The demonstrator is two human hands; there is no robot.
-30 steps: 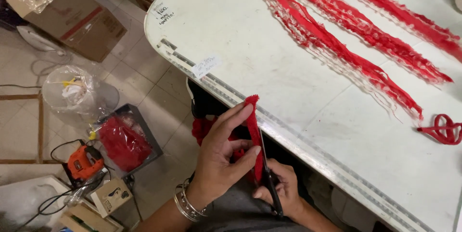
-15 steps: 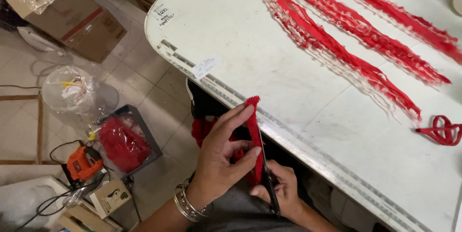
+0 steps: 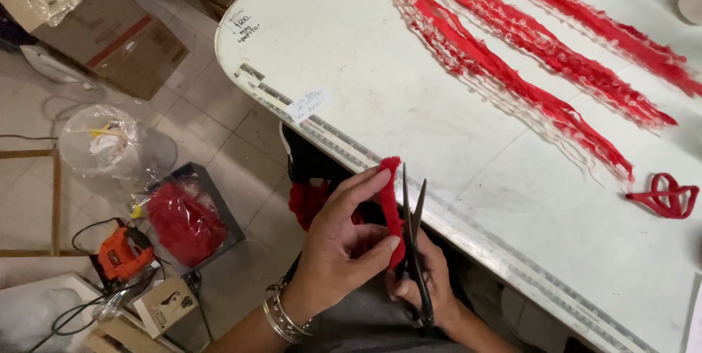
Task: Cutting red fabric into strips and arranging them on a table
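My left hand (image 3: 344, 239) pinches a narrow red fabric strip (image 3: 391, 203) that stands upright just off the near edge of the white table (image 3: 380, 82). My right hand (image 3: 428, 283) grips black scissors (image 3: 412, 232), whose blades are slightly apart and point upward right beside the strip. Silver bangles circle my left wrist. More red fabric (image 3: 311, 199) hangs below the strip, partly hidden by my left hand.
Three long red fringed strips (image 3: 512, 68) lie across the table, with a small red loop (image 3: 665, 196) at the right. On the floor stand a bin of red scraps (image 3: 183, 221), an orange power tool (image 3: 121, 254), cardboard boxes (image 3: 117, 35) and a plastic bag (image 3: 106, 144).
The scissors have come up beside the red strip with their blades apart. My left hand keeps its hold on the strip almost unmoved.
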